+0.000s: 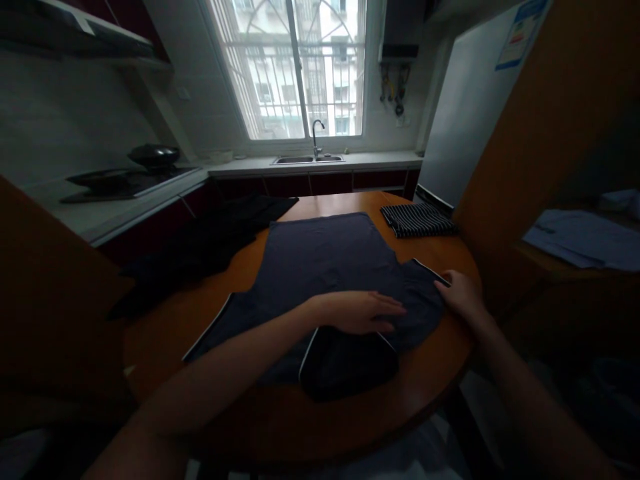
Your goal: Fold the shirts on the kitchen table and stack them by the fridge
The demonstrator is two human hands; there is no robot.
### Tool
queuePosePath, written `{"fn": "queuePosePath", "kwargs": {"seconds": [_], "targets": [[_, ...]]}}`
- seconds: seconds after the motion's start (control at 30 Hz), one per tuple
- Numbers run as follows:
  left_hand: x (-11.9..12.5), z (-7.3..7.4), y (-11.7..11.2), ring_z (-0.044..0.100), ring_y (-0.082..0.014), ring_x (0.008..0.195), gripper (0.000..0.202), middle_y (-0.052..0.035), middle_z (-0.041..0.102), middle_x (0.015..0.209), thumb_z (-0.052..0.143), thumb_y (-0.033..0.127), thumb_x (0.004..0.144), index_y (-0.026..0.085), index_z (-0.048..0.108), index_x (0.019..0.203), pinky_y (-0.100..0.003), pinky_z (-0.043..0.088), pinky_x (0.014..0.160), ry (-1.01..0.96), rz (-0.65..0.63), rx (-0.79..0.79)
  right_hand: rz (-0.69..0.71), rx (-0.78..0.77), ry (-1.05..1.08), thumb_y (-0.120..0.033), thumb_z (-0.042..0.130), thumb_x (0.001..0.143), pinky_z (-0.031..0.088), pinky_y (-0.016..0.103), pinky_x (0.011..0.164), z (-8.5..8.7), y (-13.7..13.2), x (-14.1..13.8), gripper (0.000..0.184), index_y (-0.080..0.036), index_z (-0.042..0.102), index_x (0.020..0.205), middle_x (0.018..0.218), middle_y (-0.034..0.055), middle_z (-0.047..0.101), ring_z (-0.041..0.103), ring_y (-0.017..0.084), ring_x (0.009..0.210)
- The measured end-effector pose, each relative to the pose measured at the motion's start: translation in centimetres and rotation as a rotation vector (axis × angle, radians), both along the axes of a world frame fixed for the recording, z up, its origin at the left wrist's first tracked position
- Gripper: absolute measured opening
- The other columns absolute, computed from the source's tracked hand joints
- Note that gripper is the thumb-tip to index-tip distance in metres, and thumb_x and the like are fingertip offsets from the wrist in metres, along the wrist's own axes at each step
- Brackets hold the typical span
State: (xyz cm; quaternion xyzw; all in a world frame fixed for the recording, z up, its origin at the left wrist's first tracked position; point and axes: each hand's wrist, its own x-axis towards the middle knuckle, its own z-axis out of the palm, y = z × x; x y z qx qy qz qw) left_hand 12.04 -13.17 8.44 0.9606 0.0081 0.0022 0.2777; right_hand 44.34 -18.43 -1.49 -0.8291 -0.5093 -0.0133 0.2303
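A dark blue-grey polo shirt [325, 257] with white-edged sleeves and a dark collar [350, 367] lies spread on a round wooden table, its collar toward me. My left hand [357, 311] reaches across the shirt and rests flat on it just above the collar, fingers stretched out. At the right sleeve's white-trimmed edge, my right hand [460, 293] pinches the cloth between thumb and fingers. My left forearm covers part of the shirt's near left side.
Dark clothing [200, 243] lies along the table's left edge. A folded black-and-white striped cloth [417, 220] sits at the back right of the wooden table [425, 393]. Beyond are a sink [307, 159], a stove with a pan [154, 155] and a fridge [467, 107].
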Motion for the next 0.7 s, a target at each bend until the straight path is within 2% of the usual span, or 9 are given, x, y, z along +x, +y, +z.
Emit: {"fn": "queuePosePath", "kwargs": {"seconds": [0.07,0.13,0.23,0.3,0.37,0.47,0.6,0.7], "targets": [[2.1,-0.5,3.6,0.047,-0.0259,0.141,0.045,-0.0102,0.053,0.151,0.055,0.032,0.1,0.019,0.056,0.144,-0.038,0.031,0.121,0.016,0.114,0.075,0.014,-0.054,0.085,-0.031,0.064,0.082,0.049,0.034,0.072,0.4,0.2,0.8,0.022,-0.014,0.074,0.092,0.092,0.0143,0.074,0.068,0.026,0.083],[4.4,-1.6,7.0,0.048,-0.0267,0.14,0.042,-0.0136,0.055,0.148,0.051,0.028,0.101,0.015,0.058,0.14,-0.038,0.032,0.12,0.06,0.255,0.152,0.018,-0.075,0.145,-0.026,0.065,0.078,0.046,0.031,0.065,0.8,0.2,1.3,0.012,-0.016,0.071,0.076,0.08,0.0108,0.073,0.067,0.023,0.074],[7.5,-3.9,10.1,0.04,-0.0301,0.145,0.047,-0.0199,0.047,0.153,0.047,0.029,0.102,0.008,0.051,0.144,-0.043,0.03,0.12,0.057,0.412,0.215,0.025,-0.022,0.213,-0.022,0.063,0.074,0.044,0.028,0.06,1.5,-0.3,1.4,0.007,-0.018,0.065,0.068,0.071,0.007,0.07,0.064,0.02,0.067],[9.0,-5.4,10.6,0.029,-0.0324,0.151,0.055,-0.0199,0.035,0.161,0.041,0.037,0.105,0.01,0.039,0.152,-0.051,0.024,0.121,0.027,0.446,0.241,0.038,0.018,0.278,-0.022,0.061,0.073,0.044,0.027,0.058,2.0,-0.7,1.2,0.007,-0.019,0.061,0.067,0.068,0.0049,0.068,0.063,0.019,0.064],[9.8,-6.8,10.4,0.019,-0.0332,0.154,0.06,-0.0159,0.025,0.166,0.034,0.047,0.106,0.016,0.031,0.157,-0.06,0.016,0.122,0.015,0.451,0.272,0.059,0.046,0.362,-0.022,0.061,0.072,0.043,0.027,0.056,2.3,-1.0,0.8,0.007,-0.02,0.059,0.065,0.065,0.0033,0.066,0.061,0.018,0.061],[10.1,-8.1,9.7,0.015,-0.033,0.155,0.063,-0.0129,0.022,0.167,0.028,0.055,0.106,0.02,0.03,0.159,-0.062,0.009,0.122,0.015,0.449,0.31,0.067,0.119,0.476,-0.023,0.064,0.068,0.045,0.027,0.056,2.3,-1.1,0.6,0.005,-0.02,0.06,0.066,0.064,0.0023,0.066,0.062,0.018,0.061],[10.1,-8.7,9.6,0.015,-0.0344,0.155,0.064,-0.0132,0.024,0.167,0.028,0.054,0.106,0.019,0.031,0.159,-0.063,0.009,0.121,0.002,0.444,0.31,0.019,0.218,0.606,-0.024,0.068,0.063,0.05,0.03,0.062,2.4,-0.5,0.6,0.014,-0.02,0.065,0.076,0.073,0.0047,0.07,0.066,0.021,0.07],[10.2,-8.5,10.0,0.019,-0.0342,0.153,0.057,-0.0137,0.029,0.165,0.034,0.049,0.105,0.02,0.04,0.154,-0.06,0.011,0.122,-0.068,0.463,0.244,0.0,0.291,0.618,-0.023,0.068,0.063,0.053,0.033,0.068,3.7,-0.3,-0.5,0.023,-0.019,0.067,0.085,0.084,0.0086,0.072,0.068,0.024,0.079]]}}
